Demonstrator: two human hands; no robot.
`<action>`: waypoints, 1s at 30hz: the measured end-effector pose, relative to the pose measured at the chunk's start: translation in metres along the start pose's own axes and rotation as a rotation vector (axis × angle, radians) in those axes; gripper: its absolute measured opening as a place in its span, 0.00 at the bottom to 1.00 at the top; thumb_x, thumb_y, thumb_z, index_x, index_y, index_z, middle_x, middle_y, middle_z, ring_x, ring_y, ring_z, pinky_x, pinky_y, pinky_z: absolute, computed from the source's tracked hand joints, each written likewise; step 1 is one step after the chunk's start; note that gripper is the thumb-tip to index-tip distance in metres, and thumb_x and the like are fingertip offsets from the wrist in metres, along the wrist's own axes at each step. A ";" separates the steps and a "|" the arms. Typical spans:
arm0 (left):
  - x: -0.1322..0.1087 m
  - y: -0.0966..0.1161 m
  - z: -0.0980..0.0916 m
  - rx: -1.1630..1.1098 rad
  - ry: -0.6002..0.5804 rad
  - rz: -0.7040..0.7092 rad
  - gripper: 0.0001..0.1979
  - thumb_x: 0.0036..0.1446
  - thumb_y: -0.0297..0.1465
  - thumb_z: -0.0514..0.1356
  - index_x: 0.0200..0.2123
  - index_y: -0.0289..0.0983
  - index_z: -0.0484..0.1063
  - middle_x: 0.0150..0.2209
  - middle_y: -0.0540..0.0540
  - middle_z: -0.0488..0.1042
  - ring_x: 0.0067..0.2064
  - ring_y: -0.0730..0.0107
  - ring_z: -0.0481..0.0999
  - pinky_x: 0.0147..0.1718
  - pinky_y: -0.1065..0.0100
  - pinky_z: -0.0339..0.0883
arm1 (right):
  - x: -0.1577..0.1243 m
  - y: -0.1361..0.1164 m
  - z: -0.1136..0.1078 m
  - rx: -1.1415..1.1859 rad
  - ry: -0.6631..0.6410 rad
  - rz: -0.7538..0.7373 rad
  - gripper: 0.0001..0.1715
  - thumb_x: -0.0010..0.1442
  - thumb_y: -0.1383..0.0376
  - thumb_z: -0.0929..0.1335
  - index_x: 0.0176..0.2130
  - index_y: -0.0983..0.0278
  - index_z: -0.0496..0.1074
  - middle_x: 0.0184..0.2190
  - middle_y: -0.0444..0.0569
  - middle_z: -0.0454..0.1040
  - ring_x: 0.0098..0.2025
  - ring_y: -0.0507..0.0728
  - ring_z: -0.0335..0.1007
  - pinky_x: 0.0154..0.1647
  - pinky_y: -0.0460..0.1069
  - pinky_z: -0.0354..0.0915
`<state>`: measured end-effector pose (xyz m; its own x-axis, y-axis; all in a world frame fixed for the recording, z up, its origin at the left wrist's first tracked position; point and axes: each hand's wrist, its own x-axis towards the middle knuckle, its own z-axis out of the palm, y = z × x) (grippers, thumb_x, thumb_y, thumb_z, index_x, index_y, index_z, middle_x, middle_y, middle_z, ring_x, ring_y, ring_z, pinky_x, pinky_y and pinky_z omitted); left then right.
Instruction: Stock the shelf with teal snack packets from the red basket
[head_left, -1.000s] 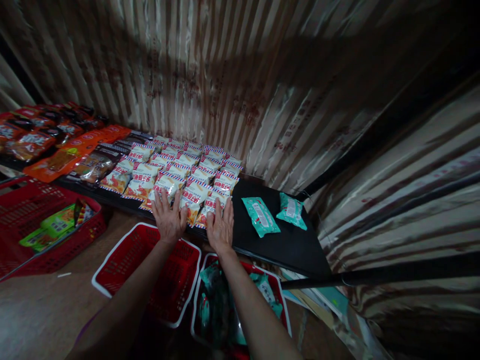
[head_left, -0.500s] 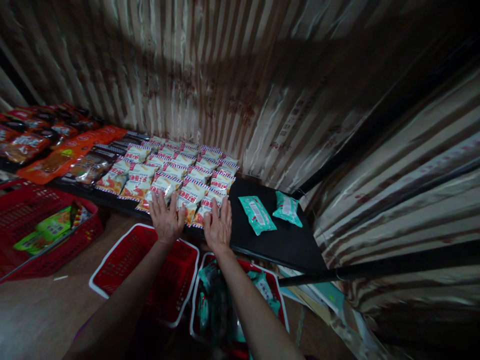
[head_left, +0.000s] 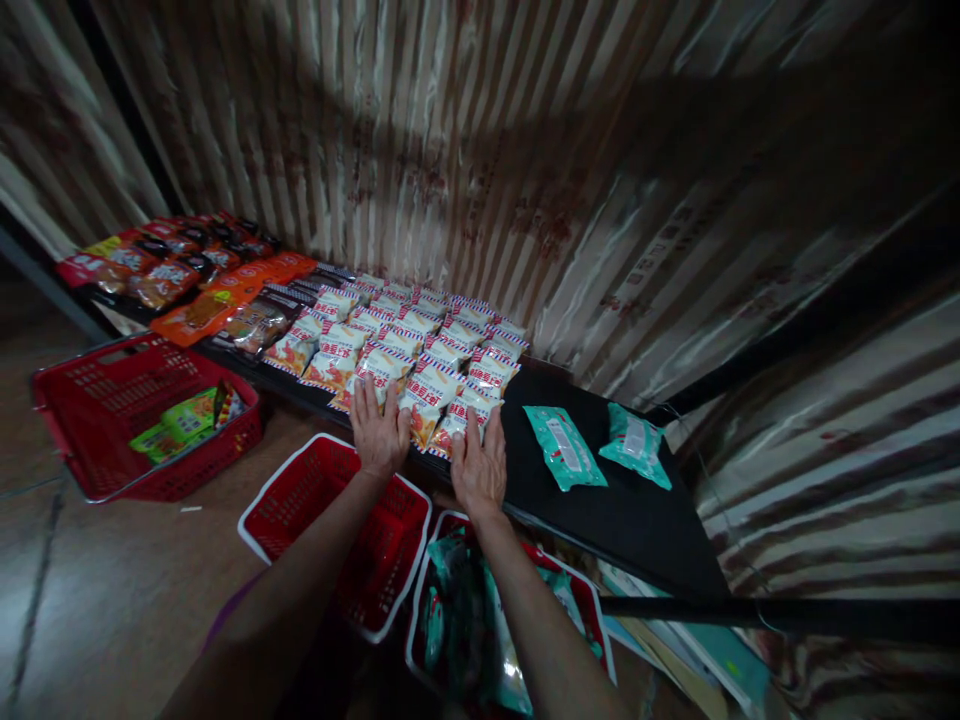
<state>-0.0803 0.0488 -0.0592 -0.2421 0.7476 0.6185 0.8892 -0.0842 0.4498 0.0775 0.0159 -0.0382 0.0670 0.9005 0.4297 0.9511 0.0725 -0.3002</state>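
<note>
White snack bags (head_left: 433,383) with red lettering and striped edges lie in close rows on a black shelf (head_left: 551,520). My left hand (head_left: 379,432) lies with fingers stretched over the lower end of a front-row bag (head_left: 381,365). At the right end of that row, my right hand (head_left: 480,468) rests on the lower part of another white bag (head_left: 466,408), fingers extended. Neither hand is wrapped around a bag. To the right of my right hand, two teal packets (head_left: 564,450) lie apart on the shelf.
Below the shelf edge stand a red basket with a white rim (head_left: 262,550) and another white-rimmed basket (head_left: 411,640) holding teal packets. Farther left, a red basket (head_left: 150,490) contains green packets. Orange packs (head_left: 232,295) and dark packs lie at the shelf's left. A corrugated sheet (head_left: 525,180) hangs behind.
The view has turned left, so everything sits farther right in the picture and more of the left basket shows. My hands stay on the front-row bags with little change.
</note>
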 end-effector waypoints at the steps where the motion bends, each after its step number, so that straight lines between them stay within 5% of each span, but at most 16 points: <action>1: 0.001 0.000 -0.001 0.002 -0.001 -0.007 0.26 0.61 0.37 0.50 0.61 0.38 0.58 0.67 0.38 0.42 0.68 0.50 0.39 0.60 0.46 0.47 | 0.000 0.000 0.000 0.004 -0.003 0.000 0.30 0.65 0.58 0.54 0.64 0.60 0.52 0.68 0.56 0.39 0.67 0.65 0.41 0.61 0.61 0.52; 18: 0.011 -0.010 -0.001 0.044 0.020 -0.033 0.25 0.61 0.37 0.49 0.61 0.43 0.59 0.64 0.44 0.56 0.68 0.49 0.40 0.60 0.46 0.45 | 0.000 0.002 0.002 0.012 0.008 -0.023 0.29 0.65 0.58 0.54 0.63 0.61 0.54 0.69 0.54 0.35 0.68 0.64 0.34 0.63 0.61 0.49; 30: 0.009 -0.012 0.004 -0.014 0.018 0.018 0.26 0.61 0.38 0.49 0.62 0.40 0.57 0.65 0.43 0.52 0.68 0.51 0.35 0.63 0.45 0.38 | -0.001 0.003 0.005 0.022 0.024 -0.027 0.29 0.65 0.58 0.55 0.63 0.61 0.54 0.68 0.55 0.37 0.68 0.65 0.35 0.62 0.62 0.50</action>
<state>-0.0914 0.0590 -0.0622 -0.2334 0.7341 0.6377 0.8878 -0.1067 0.4477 0.0785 0.0176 -0.0434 0.0487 0.8875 0.4582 0.9459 0.1064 -0.3067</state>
